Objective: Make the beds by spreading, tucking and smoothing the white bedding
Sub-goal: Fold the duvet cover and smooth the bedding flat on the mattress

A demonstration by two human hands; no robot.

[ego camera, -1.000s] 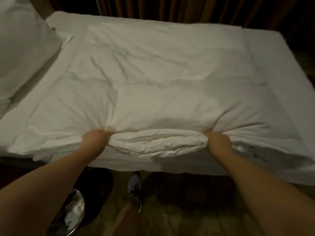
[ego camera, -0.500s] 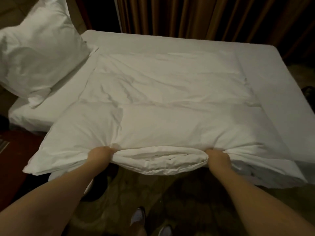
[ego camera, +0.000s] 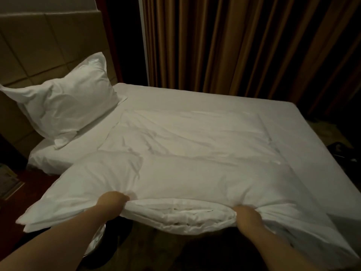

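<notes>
1. Head view: the white duvet [ego camera: 185,173] lay rumpled across the bed [ego camera: 304,137], with its near edge lifted past the bed's near edge.
2. The left hand [ego camera: 112,201] gripped that edge, fingers curled into the cloth.
3. The right hand [ego camera: 247,215] gripped the same edge further right, and a rolled fold sagged between the two hands.
4. A pillow [ego camera: 68,106] leaned on the headboard [ego camera: 39,45] at the bed's far left corner.

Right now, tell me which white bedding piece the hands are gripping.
The folded duvet: left hand and right hand bunch its near edge. The pillow leans untouched against the headboard.
</notes>
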